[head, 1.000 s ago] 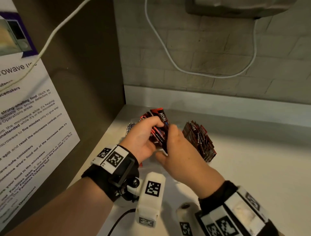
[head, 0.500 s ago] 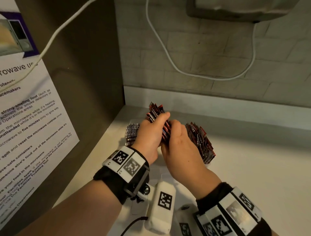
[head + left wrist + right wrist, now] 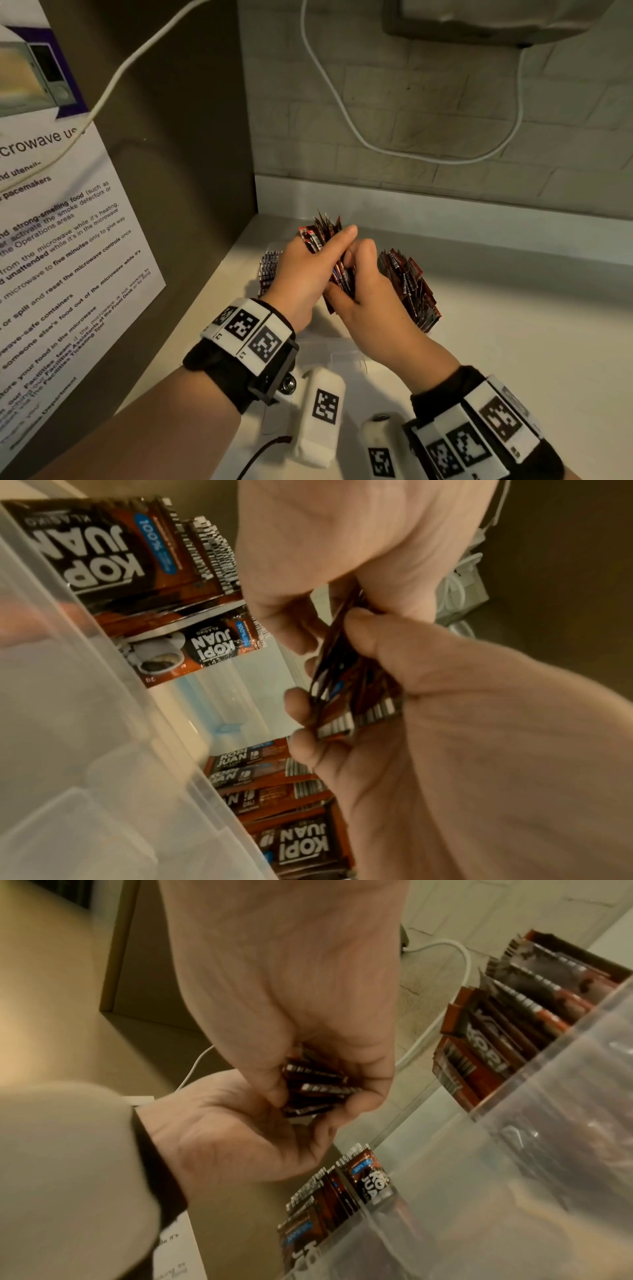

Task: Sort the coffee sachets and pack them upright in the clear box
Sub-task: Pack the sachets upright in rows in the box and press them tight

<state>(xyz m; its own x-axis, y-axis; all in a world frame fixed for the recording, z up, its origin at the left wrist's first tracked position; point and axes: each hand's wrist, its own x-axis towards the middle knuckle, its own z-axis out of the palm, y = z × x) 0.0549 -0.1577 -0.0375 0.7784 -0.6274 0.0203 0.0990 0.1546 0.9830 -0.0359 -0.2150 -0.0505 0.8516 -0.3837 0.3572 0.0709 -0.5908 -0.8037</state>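
I see the bundle of sachets [image 3: 330, 253] standing on edge between both hands, its long axis running up and away from me toward the back wall, top ends fanned out above the fingers, lower ends down in the palms. The packets are thin and flat, dark brown and red with white barcode strips along the edges; those lying loose read "KOPI JUAN" in white.

The bundle sits above the clear box [image 3: 103, 764], over the gap between the two rows already packed there. The left row [image 3: 269, 272] stands upright at the box's left end; the right row [image 3: 409, 289] stands at its right end, leaning a little outward. From the left wrist view, a single sachet [image 3: 198, 650] lies flat on the box floor, just beside the left row.

My left hand [image 3: 301, 277] wraps the bundle from the left, thumb stretched along its top edge, fingers curled under. My right hand [image 3: 368, 298] closes on it from the right, fingers bent over the packet edges, thumb pressing the near side. Both grips are tight on the bundle, and the two hands touch each other around it.
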